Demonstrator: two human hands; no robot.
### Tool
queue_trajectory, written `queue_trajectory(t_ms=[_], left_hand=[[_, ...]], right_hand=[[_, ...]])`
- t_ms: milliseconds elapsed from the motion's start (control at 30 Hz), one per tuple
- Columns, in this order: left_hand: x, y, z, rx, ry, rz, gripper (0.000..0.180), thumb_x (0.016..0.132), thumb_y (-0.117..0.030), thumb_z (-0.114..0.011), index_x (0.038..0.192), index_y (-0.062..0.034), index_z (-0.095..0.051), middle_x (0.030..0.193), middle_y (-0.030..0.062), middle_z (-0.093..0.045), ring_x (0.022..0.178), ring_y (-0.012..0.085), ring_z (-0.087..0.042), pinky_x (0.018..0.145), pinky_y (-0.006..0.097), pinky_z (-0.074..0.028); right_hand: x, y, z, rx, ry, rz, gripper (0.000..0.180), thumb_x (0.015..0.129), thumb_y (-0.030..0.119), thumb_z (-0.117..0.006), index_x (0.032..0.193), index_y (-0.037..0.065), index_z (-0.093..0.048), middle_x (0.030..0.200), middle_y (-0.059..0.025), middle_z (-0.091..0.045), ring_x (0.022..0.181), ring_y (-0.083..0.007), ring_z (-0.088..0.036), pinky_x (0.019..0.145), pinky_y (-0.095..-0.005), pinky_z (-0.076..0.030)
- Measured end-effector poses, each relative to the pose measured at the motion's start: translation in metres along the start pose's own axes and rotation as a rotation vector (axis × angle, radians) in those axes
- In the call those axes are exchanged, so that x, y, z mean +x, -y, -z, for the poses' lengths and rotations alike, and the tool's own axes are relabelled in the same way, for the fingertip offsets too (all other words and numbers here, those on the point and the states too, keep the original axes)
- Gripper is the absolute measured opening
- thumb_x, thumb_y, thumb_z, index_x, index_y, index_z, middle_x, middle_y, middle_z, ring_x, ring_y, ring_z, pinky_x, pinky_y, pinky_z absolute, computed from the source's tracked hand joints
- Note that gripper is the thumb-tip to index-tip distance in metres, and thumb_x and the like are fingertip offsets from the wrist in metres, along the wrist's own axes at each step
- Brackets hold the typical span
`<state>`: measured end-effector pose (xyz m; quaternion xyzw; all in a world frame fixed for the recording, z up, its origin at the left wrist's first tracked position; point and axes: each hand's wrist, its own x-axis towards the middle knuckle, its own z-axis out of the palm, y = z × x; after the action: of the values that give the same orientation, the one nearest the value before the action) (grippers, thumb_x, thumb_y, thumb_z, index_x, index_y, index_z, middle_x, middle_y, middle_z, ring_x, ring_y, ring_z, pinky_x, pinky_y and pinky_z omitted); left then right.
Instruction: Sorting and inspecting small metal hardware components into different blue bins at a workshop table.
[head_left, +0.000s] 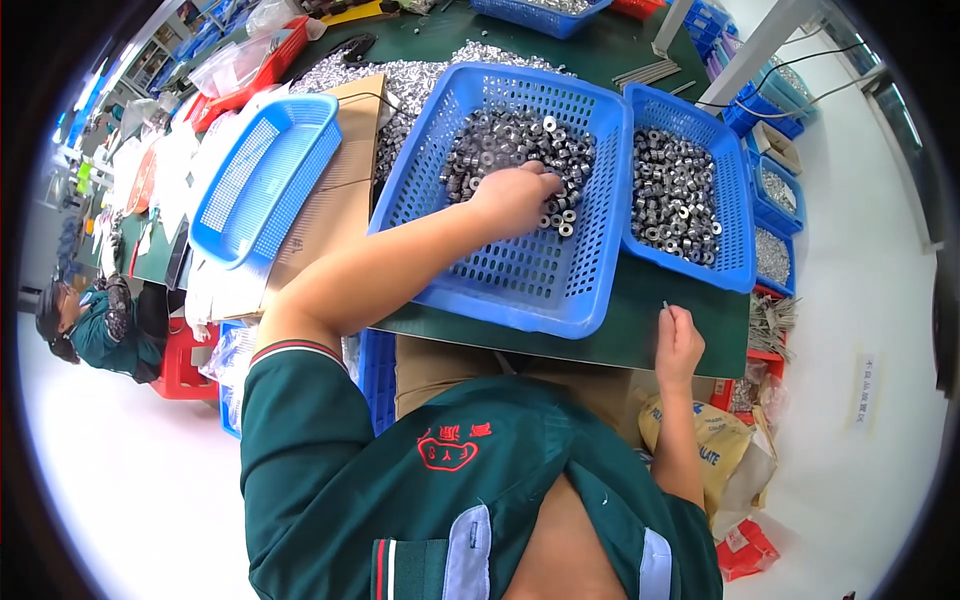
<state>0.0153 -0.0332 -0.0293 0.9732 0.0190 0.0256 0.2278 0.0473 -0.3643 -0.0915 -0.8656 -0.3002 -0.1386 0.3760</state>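
A large blue plastic basket (560,315) stands before me, with a heap of small ring-shaped metal parts (500,135) in its far half. My left hand (515,198) reaches over the basket into the near right side of this heap. Its fingers are curled down among the parts, and what they grip is hidden. To the right, over the green table's front edge, my right hand (679,345) is closed with the thumb against the fingers. From its top sticks the small grey tip of a thin metal rod (665,305); the rest is hidden in the hand.
A second blue basket (738,262) of similar parts adjoins on the right. At left, an empty blue basket (225,245) sits on cardboard (352,210). Shiny parts (400,75) are heaped behind; metal rods (648,72) lie far right. Another person (105,325) sits far left.
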Motion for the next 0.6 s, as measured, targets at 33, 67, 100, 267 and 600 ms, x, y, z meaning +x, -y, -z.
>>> queue_trajectory(t_ms=[33,67,100,267,600], left_hand=[[0.002,0.003,-0.006,0.022,-0.058,-0.142,0.035,0.076,-0.015,-0.065,0.111,-0.0112,-0.064,0.106,0.0135,-0.059,0.102,0.0331,-0.059,0.087,0.043,-0.049],[0.003,0.003,-0.009,0.043,-0.120,-0.280,0.036,0.076,-0.018,-0.067,0.111,-0.0118,-0.064,0.107,0.0120,-0.058,0.105,0.0319,-0.057,0.087,0.042,-0.049],[0.002,0.002,-0.013,0.020,-0.127,-0.340,0.037,0.074,-0.022,-0.069,0.109,-0.0129,-0.065,0.107,0.0109,-0.058,0.107,0.0306,-0.053,0.087,0.042,-0.049],[0.000,0.007,-0.023,0.206,-0.124,-0.449,0.036,0.071,-0.026,-0.073,0.105,-0.0148,-0.066,0.106,0.0088,-0.057,0.104,0.0283,-0.054,0.089,0.040,-0.047],[0.007,0.012,-0.010,0.167,0.019,-0.358,0.037,0.069,-0.019,-0.073,0.105,-0.0188,-0.064,0.100,0.0084,-0.058,0.106,0.0294,-0.055,0.087,0.041,-0.048]], right_hand=[[-0.001,0.001,0.001,0.008,0.003,-0.007,0.009,0.090,0.011,-0.059,0.091,0.002,-0.061,0.073,-0.0135,-0.061,0.061,-0.0281,-0.060,0.057,-0.0349,-0.046],[-0.001,0.002,0.002,0.010,0.006,-0.008,0.009,0.090,0.011,-0.059,0.091,0.002,-0.061,0.073,-0.0135,-0.061,0.061,-0.0281,-0.060,0.057,-0.0349,-0.046],[-0.001,0.004,0.002,0.048,-0.025,0.022,0.008,0.089,0.009,-0.060,0.092,0.002,-0.062,0.073,-0.0128,-0.061,0.061,-0.0273,-0.060,0.057,-0.0346,-0.046],[0.029,0.055,0.014,0.235,-0.044,0.328,0.008,0.088,0.006,-0.060,0.094,0.003,-0.063,0.077,-0.0094,-0.064,0.060,-0.0216,-0.057,0.055,-0.0299,-0.044],[0.130,0.169,0.037,0.571,-0.188,0.401,0.019,0.095,0.011,-0.057,0.101,-0.006,-0.062,0.084,-0.0089,-0.062,0.059,-0.0078,-0.048,0.050,-0.0206,-0.036]])
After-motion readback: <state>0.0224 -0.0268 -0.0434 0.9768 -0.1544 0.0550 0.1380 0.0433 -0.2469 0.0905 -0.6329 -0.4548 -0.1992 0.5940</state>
